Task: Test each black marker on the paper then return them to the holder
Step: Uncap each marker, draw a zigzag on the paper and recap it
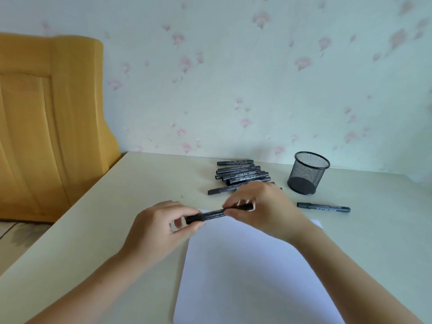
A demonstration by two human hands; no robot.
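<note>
Both hands hold one black marker (214,215) level above the far edge of the white paper (245,272). My left hand (161,226) pinches its left end between thumb and fingers. My right hand (261,206) grips its right end. A pile of several black markers (240,175) lies on the table behind my right hand, which hides part of it. One more black marker (323,207) lies alone to the right. The black mesh holder (308,172) stands upright at the back right, and it looks empty.
The cream table (98,230) runs to a left edge beside a yellow wooden headboard (46,127). Flowered wallpaper (257,78) rises right behind the table.
</note>
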